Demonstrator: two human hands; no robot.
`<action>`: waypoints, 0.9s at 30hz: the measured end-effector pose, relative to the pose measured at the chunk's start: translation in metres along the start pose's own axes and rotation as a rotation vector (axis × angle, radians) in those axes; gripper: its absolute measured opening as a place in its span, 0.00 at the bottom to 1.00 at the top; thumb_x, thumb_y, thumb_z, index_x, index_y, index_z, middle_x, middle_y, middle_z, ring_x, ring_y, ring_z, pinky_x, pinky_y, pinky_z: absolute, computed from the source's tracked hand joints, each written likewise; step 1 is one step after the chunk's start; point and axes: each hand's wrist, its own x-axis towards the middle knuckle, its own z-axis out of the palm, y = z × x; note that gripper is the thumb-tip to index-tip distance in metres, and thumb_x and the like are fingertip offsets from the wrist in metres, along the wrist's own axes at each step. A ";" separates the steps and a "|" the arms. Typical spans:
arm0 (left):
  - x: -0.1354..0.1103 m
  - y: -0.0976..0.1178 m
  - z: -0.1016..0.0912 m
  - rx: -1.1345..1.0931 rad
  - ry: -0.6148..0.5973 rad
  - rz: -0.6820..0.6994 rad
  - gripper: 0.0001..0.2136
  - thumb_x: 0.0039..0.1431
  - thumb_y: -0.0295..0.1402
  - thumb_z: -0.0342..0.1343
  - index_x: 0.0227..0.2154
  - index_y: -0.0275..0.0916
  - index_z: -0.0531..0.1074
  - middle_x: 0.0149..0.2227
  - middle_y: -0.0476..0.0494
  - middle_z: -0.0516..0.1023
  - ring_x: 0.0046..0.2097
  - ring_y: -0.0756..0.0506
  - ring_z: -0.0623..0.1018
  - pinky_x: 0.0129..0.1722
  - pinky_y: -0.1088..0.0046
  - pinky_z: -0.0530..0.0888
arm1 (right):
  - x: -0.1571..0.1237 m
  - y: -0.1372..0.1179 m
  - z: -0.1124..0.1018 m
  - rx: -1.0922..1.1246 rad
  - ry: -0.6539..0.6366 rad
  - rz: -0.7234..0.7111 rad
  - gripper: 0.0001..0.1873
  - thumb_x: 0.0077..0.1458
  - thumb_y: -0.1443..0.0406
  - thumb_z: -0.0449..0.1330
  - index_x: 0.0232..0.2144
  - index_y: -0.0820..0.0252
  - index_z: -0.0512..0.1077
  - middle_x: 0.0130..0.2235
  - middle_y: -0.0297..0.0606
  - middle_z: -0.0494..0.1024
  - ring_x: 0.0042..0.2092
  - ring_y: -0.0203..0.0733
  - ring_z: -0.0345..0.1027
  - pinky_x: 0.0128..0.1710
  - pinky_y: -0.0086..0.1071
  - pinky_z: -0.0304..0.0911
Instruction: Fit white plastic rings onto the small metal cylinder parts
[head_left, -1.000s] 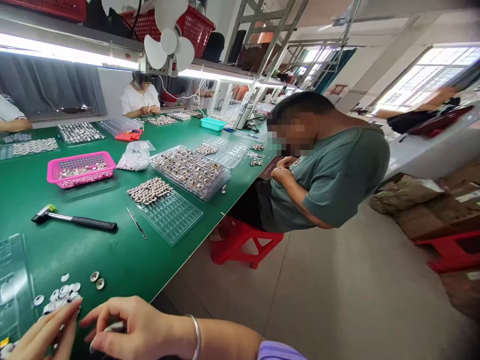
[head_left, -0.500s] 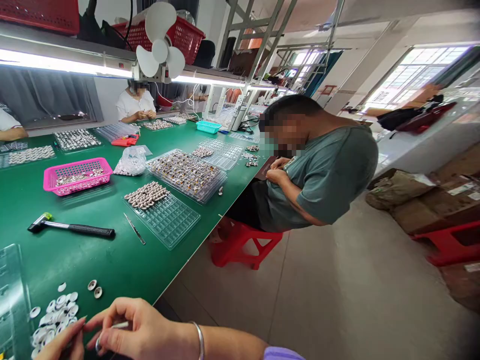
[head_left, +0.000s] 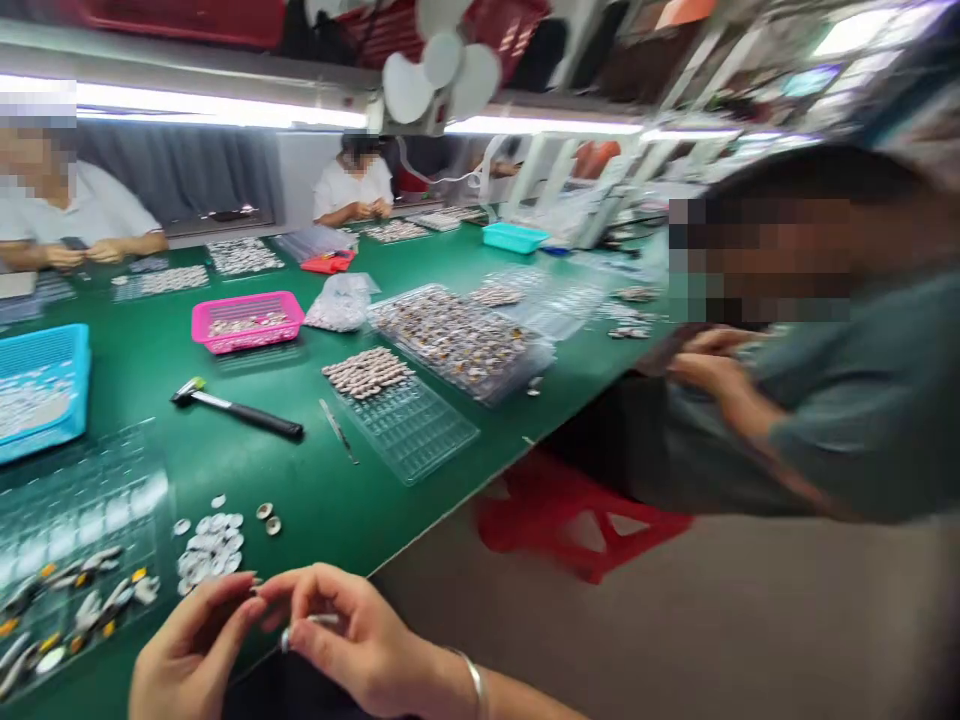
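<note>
At the table's near edge my left hand [head_left: 196,645] is closed in a pinch, thumb and fingertips together; what they hold, if anything, is too small to make out. Its fingertips nearly meet the forefinger of my right hand [head_left: 364,635]. My right hand is curled round a small white stick-like piece [head_left: 324,619], with a shiny rounded end showing below the fingers. Just beyond my left hand lies a pile of small white discs [head_left: 212,548]. Two small brownish cup-shaped pieces [head_left: 264,511] rest beside the pile.
A hammer [head_left: 247,413], tweezers [head_left: 339,432] and clear trays [head_left: 420,430] of small parts lie on the green table [head_left: 285,470]. A pink basket [head_left: 247,343] and a blue basket [head_left: 81,390] stand farther off. A co-worker [head_left: 847,390] sits on a red stool at right.
My view has turned left, so the table's things sit farther right and the blue basket and parts tray show more. My left hand has come more fully into view, still close to the right.
</note>
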 end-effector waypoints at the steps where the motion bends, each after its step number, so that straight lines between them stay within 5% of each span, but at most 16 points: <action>1: -0.005 0.006 0.001 -0.044 -0.011 -0.033 0.12 0.46 0.45 0.67 0.30 0.43 0.82 0.30 0.47 0.85 0.29 0.42 0.84 0.29 0.76 0.81 | -0.004 -0.003 0.001 -0.052 -0.022 -0.024 0.18 0.60 0.53 0.61 0.31 0.61 0.66 0.53 0.54 0.74 0.50 0.45 0.74 0.50 0.38 0.69; 7: -0.027 0.018 0.001 -0.127 0.007 -0.139 0.10 0.49 0.41 0.66 0.33 0.42 0.82 0.32 0.44 0.86 0.32 0.41 0.85 0.33 0.73 0.82 | -0.013 -0.005 0.002 -0.482 -0.114 -0.211 0.01 0.61 0.68 0.56 0.36 0.58 0.67 0.52 0.49 0.76 0.54 0.44 0.72 0.54 0.36 0.67; 18: -0.046 0.011 -0.002 -0.229 0.026 -0.184 0.10 0.49 0.36 0.67 0.35 0.41 0.81 0.32 0.42 0.86 0.34 0.40 0.85 0.36 0.71 0.82 | -0.013 0.004 0.002 -0.787 -0.196 -0.510 0.10 0.58 0.73 0.57 0.38 0.55 0.65 0.52 0.47 0.77 0.53 0.44 0.73 0.51 0.31 0.70; 27: -0.045 0.023 -0.004 -0.198 0.020 -0.250 0.08 0.47 0.34 0.66 0.33 0.40 0.81 0.31 0.45 0.86 0.33 0.42 0.85 0.36 0.73 0.82 | -0.018 -0.011 0.008 -0.772 -0.207 -0.402 0.05 0.61 0.72 0.55 0.37 0.57 0.66 0.50 0.48 0.77 0.53 0.42 0.72 0.53 0.35 0.69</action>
